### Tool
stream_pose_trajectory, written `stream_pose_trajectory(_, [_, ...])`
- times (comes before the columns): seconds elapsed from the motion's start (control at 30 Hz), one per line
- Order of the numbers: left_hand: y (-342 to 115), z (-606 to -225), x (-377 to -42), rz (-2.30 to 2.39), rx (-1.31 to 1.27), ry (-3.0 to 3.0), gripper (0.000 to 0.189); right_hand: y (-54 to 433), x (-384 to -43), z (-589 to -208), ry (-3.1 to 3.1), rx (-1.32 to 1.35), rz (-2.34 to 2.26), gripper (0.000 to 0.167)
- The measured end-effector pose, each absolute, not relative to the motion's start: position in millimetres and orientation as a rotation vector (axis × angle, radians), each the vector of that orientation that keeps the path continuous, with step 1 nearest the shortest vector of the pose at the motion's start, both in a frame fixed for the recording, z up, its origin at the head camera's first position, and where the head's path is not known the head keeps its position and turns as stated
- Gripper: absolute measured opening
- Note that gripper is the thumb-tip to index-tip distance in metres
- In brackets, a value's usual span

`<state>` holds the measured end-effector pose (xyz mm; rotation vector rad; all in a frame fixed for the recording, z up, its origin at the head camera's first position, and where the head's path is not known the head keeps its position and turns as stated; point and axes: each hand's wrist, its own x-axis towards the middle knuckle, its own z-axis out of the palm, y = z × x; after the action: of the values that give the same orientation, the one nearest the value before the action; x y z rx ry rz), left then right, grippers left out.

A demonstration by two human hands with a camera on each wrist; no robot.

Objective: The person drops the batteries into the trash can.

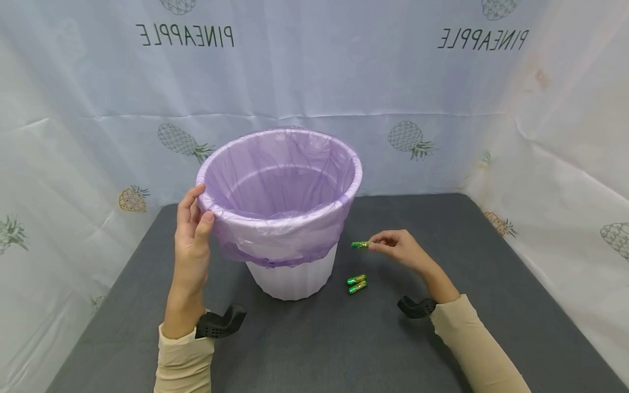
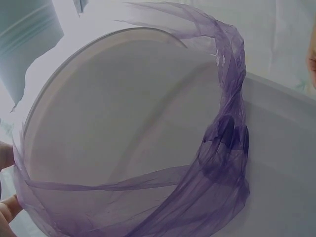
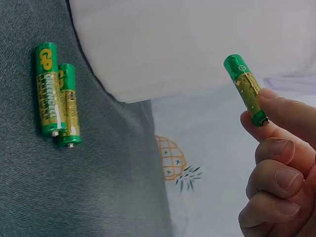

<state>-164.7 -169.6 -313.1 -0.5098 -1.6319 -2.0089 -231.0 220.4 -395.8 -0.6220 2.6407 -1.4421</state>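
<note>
A white trash bin [image 1: 293,281] stands on the dark table, lined with a thin purple trash bag [image 1: 290,240] folded over its rim. My left hand [image 1: 190,248] holds the bin's left rim through the bag, thumb toward the front. Only parts of its fingers [image 2: 7,207] show at the edge of the left wrist view. To the right of the bin, my right hand [image 1: 400,248] pinches a green and gold battery [image 3: 245,91] by one end between thumb and forefinger, above the table. Two similar batteries, one [image 3: 49,89] beside the other [image 3: 70,106], lie on the table near the bin's base.
The dark grey table [image 1: 295,349] ends at a pale curtain [image 1: 314,65] printed with pineapples, which also hangs along both sides. Black wrist mounts, one on the left wrist [image 1: 221,323] and one on the right [image 1: 415,307], jut inward over the table.
</note>
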Motion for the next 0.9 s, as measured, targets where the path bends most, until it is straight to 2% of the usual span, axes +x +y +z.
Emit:
stream_pose_trajectory(0.53, [-169,-313,-165,-2.009,-0.490,-1.631,0.043,223,-224,-373,2.677,-0.745,-1.460,0.015])
stream_pose_trajectory(0.9, [-169,-312,-164,-2.013,-0.483,-1.635,0.044,224,-216,-349,2.708,-0.720,-1.499,0.017])
